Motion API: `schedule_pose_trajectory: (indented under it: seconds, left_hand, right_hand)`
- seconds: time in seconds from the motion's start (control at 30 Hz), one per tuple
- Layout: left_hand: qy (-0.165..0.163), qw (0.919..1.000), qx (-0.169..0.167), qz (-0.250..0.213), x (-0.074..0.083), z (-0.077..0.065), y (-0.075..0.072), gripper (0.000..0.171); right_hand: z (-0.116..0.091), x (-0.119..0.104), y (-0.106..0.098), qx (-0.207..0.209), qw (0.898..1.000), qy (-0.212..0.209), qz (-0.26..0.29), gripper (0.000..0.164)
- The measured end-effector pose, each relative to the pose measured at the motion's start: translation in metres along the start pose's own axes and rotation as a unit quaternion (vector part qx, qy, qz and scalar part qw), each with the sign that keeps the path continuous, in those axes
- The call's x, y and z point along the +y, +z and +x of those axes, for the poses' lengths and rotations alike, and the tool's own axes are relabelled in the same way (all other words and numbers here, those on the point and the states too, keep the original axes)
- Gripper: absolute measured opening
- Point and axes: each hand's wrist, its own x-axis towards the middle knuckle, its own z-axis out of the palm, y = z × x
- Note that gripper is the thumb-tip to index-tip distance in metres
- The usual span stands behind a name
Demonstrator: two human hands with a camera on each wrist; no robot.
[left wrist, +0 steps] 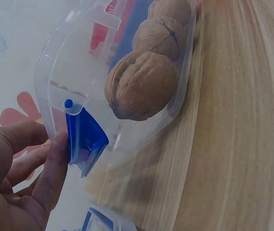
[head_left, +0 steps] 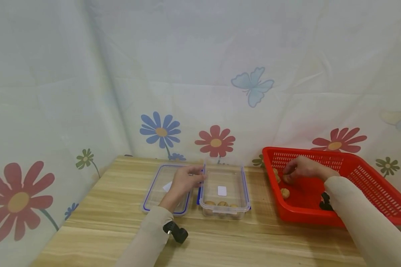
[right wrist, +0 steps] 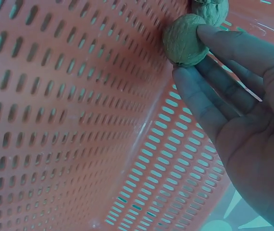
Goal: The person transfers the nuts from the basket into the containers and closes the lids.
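In the head view my left hand point(head_left: 183, 182) is at the left rim of a clear plastic food container point(head_left: 222, 212), pinching its edge beside a blue latch point(left wrist: 85, 142). Several walnuts point(left wrist: 142, 85) lie in a row along the near end inside it. Over in the red basket point(head_left: 312, 216), my right hand point(head_left: 302, 168) pinches a walnut point(right wrist: 185, 41) between thumb and fingers. Another walnut point(right wrist: 213, 10) shows just behind that one in the right wrist view. A loose walnut point(head_left: 285, 193) sits on the basket floor near its left wall.
A clear lid with a blue seal point(head_left: 150, 193) lies flat on the wooden table point(head_left: 97, 218), left of the container and partly under my left arm. A flower-printed curtain point(head_left: 187, 92) hangs behind the table. The basket's slotted walls rise around my right hand.
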Motion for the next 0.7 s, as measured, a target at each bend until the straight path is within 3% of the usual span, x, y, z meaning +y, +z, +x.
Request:
schedule_pose_trajectory:
  seconds: [0.43,0.7]
  left_hand:
    - [0.000,1.0000,-0.005,-0.001,0.000,-0.001,-0.001,0.040]
    - [0.002,1.0000,-0.002,-0.003,-0.001,0.001,0.000,0.039]
  right_hand:
    - [-0.011,-0.017,-0.005,0.050,0.999,-0.012,-0.002,0.038]
    - [-0.021,-0.041,-0.017,0.080,0.996,-0.040,0.009,0.040]
